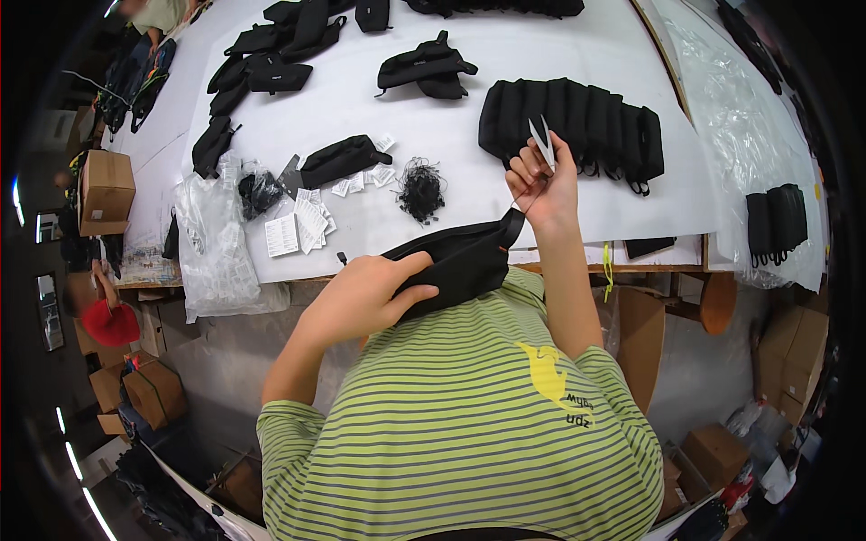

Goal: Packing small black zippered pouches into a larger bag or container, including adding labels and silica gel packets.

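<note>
My left hand (365, 293) grips a black zippered fabric pouch (465, 261) close to my body, thumb and fingers on its left part. At the pouch's right end a loop sticks up. Just above that end my right hand (548, 189) is closed around silver thread snips (542, 144), their points upward. A thin dark strand runs between the right fingers and the pouch; its far end is hidden. On the table ahead lie a tangled pile of black cords (420, 191), white printed tags (311, 221) and another black pouch (347, 160).
A row of stacked black pouches (568, 117) lies beyond my right hand. More pouches (424, 68) are scattered farther back on the white table (505, 36). Clear plastic bags (212, 230) hang over the table edge at left. Cardboard boxes (108, 189) stand at the sides.
</note>
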A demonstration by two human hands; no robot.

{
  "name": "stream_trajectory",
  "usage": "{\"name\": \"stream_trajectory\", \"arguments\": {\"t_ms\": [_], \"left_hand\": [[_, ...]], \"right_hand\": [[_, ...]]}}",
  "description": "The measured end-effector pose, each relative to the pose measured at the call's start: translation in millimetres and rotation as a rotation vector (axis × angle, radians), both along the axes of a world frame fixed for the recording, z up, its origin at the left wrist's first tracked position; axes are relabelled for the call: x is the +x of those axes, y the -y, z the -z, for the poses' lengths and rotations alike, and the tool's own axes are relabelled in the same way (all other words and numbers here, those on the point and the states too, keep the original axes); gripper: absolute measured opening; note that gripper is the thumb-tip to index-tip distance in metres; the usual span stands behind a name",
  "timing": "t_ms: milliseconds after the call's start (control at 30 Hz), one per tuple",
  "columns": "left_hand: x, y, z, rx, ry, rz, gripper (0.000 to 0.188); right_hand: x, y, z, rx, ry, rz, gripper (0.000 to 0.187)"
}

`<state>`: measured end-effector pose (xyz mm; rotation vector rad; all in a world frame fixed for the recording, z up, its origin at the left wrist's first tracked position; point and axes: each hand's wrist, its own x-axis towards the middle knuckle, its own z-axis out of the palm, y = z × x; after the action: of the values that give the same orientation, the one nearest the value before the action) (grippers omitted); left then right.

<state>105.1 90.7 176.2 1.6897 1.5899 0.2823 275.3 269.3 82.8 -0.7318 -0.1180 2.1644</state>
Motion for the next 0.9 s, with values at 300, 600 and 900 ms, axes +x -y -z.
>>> {"name": "stream_trajectory", "arguments": {"t_ms": [300,600,900], "left_hand": [[-0.5,-1.2,1.5,-0.001,0.011,0.009,0.024],[-1.7,0.5,4.0,0.018,0.001,0.015,0.024],[-1.2,-0.2,5.5,0.038,-0.003,0.006,0.024]], "right_hand": [[-11.4,2.1,-14.3,0.177,0.305,0.215,0.034],[-1.5,9.2,-15.5,0.306,0.048,-0.059,0.041],[1.7,-2.1,-14.7,0.332,0.547,0.354,0.035]]}}
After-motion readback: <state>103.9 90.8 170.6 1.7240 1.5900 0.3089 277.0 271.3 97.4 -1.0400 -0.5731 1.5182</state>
